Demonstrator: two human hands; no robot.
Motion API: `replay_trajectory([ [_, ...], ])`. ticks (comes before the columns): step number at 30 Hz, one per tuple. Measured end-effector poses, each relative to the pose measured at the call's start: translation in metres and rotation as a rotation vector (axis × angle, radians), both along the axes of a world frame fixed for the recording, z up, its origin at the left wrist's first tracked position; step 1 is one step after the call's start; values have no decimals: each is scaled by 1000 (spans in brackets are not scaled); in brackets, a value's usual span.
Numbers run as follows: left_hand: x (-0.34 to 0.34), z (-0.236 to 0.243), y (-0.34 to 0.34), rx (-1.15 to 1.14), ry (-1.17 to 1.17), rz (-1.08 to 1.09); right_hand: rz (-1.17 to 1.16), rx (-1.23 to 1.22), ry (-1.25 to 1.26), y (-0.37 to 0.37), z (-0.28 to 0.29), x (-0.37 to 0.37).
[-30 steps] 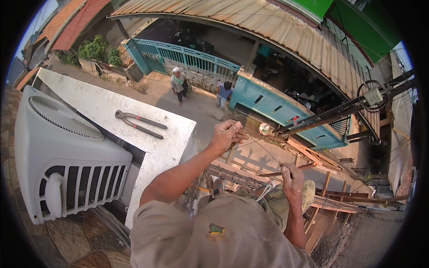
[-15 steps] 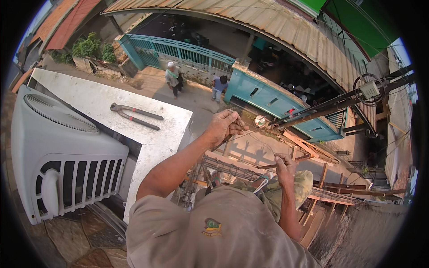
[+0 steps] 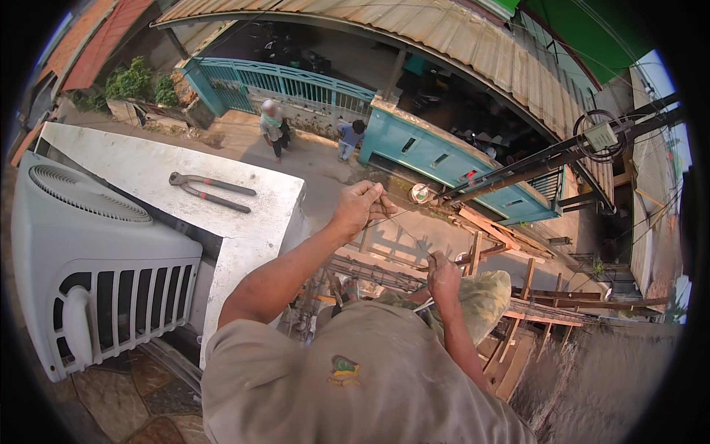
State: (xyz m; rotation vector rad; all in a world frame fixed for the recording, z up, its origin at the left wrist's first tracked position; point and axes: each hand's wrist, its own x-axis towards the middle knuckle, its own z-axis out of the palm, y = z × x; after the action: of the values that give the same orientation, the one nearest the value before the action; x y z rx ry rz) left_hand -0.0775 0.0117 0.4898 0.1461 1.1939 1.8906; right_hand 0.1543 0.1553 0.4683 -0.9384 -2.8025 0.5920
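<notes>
My left hand (image 3: 361, 209) is raised at the centre of the view, its thumb and fingertips pinched on a thin wire (image 3: 409, 232). Lower and to the right, my right hand (image 3: 444, 278) is closed around the wire's other part. Between the two hands the wire runs slack and is hard to follow in places. A pair of pincers (image 3: 225, 201) with dark handles and red bands lies on the white concrete ledge (image 3: 259, 251), left of my left hand. No hand touches the pincers.
A grey air-conditioner outdoor unit (image 3: 111, 266) stands at the left. Wooden planks and steel bars (image 3: 392, 269) lie below my hands. A pole (image 3: 532, 163) with coiled cable reaches in from the right. Two people (image 3: 272, 130) stand on the street below, near a teal fence (image 3: 296, 80).
My right hand has moved left and nearer to my left hand, so the wire between them hangs shorter. My left hand keeps its pinch. The view has shifted slightly.
</notes>
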Motion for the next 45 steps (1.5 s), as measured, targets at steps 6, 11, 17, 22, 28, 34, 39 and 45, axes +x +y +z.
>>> replay_trajectory([
  [6, -1, -4, 4, -5, 55, 51, -348, -501, 369, 41, 6, 2],
  [11, -15, 4, -3, -3, 99, 131, 157, -822, 320, 25, 116, 16],
  [17, -33, 4, -11, 10, 33, 311, 271, -582, 113, -25, 83, 30],
  [22, -51, 5, -16, 77, 35, 406, 2, -221, -114, 13, 13, 86],
  [28, -45, 17, -19, 79, 49, 411, -215, -606, 184, 46, 20, 117],
  [34, -79, 89, -56, 219, 353, 657, 9, -829, -196, 9, 32, 133],
  [39, -110, 138, -112, 266, 545, 961, -5, -537, -85, -16, 6, 174],
  [45, -139, 150, -183, 228, 599, 1181, -551, -779, 243, 12, -2, 218],
])
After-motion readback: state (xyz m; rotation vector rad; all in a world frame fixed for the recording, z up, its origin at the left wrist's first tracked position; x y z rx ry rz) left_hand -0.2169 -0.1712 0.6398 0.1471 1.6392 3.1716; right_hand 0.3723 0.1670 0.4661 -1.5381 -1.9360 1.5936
